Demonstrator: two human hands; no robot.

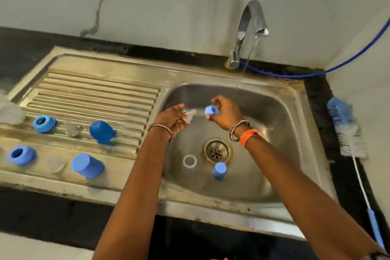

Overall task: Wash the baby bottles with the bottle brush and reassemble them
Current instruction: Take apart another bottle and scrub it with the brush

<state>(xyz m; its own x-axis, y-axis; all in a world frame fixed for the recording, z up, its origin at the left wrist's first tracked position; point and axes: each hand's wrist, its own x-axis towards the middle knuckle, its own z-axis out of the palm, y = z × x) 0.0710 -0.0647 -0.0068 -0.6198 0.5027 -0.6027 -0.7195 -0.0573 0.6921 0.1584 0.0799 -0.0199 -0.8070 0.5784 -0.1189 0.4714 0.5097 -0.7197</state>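
We hold a clear teat point(189, 115) in our left hand point(172, 118), fingers curled round it, over the sink basin point(274, 116). Just to its right, our right hand point(224, 112) pinches a blue collar ring point(211, 110), close to the teat but apart from it. Below both hands, on the basin floor, lie a clear ring point(190, 161) and a blue cap point(219, 170) beside the drain point(217, 151). Far left of our grip, more blue rings and caps point(87, 165) rest on the drainboard point(95, 95). Far right lies the bottle brush point(346, 129). Beyond our right hand, the tap point(247, 34) runs.
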